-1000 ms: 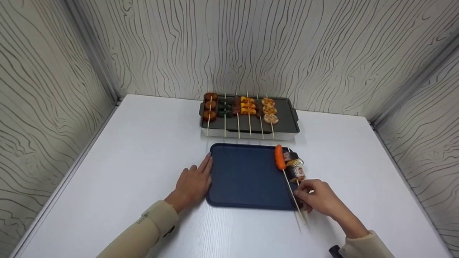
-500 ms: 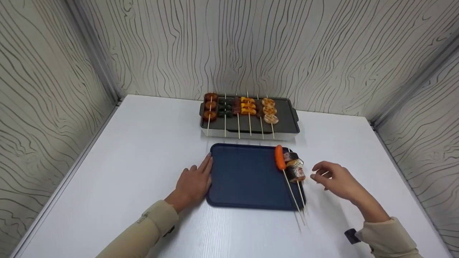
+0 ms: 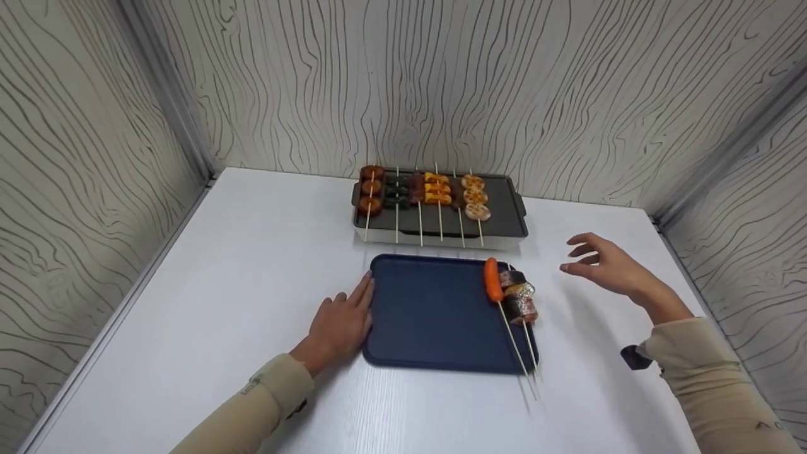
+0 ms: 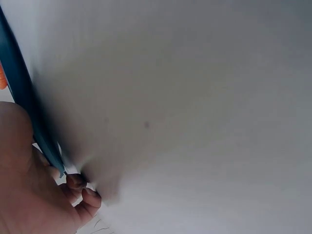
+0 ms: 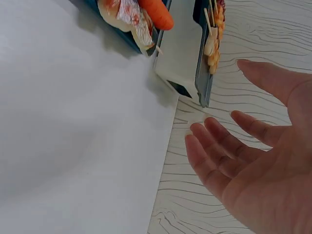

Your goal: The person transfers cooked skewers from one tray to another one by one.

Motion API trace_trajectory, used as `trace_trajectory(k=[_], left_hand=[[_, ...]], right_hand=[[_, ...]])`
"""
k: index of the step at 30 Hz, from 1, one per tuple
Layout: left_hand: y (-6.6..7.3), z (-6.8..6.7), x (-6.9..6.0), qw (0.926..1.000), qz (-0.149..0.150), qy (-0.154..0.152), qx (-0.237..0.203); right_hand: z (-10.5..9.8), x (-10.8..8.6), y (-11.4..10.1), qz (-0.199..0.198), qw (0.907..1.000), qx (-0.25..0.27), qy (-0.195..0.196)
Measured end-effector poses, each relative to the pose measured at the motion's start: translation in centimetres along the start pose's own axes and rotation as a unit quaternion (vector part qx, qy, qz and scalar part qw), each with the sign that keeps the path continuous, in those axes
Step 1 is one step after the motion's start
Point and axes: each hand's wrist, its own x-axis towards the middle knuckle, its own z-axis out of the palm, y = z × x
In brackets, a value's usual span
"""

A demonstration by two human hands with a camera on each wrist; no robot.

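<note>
2 bare hands work above a white table point(image 3: 265, 221). The left hand point(image 3: 337, 325) rests at the left edge of a dark blue tray point(image 3: 429, 315), its index and middle fingers straight along the rim. The right hand point(image 3: 605, 268) hangs in the air to the right of the tray, fingers loosely bent and apart, holding nothing.

2 skewers lie side by side at the tray's right side: an orange sausage skewer point(image 3: 492, 280) and, just right of it, a roll skewer point(image 3: 521, 301) whose food reaches over the tray's right rim. Their sticks jut past the near edge, so steady pressure from the left hand seems wise, and any grasp is probably best made low on the bare stick, taking care not to nudge its neighbour.

Behind the tray, a grill point(image 3: 504, 202) holds 6 skewers, sticks toward the person. A lotus-root skewer point(image 3: 476, 197) is rightmost; the brown skewer point(image 3: 458, 195) beside it is crowded between neighbours, which makes it awkward to reach. Wood-grain walls point(image 3: 403, 82) enclose the table.
</note>
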Motion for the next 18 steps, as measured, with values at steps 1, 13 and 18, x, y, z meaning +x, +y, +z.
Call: trace_trajectory(k=[1, 13, 18], left_hand=[[0.0, 0.0, 0.0, 1.0, -0.001, -0.001, 0.0], [-0.1, 0.6, 0.1, 0.9999, 0.002, 0.012, -0.006], [-0.1, 0.4, 0.2, 0.9998, 0.0, 0.017, -0.007]], right_hand=[[-0.3, 0.5, 0.1, 0.001, 1.0, 0.003, -0.003], [-1.3, 5.3, 0.0, 0.013, 0.9991, 0.038, -0.011], [-0.7, 6.9, -0.6, 0.016, 0.9985, 0.05, -0.015]])
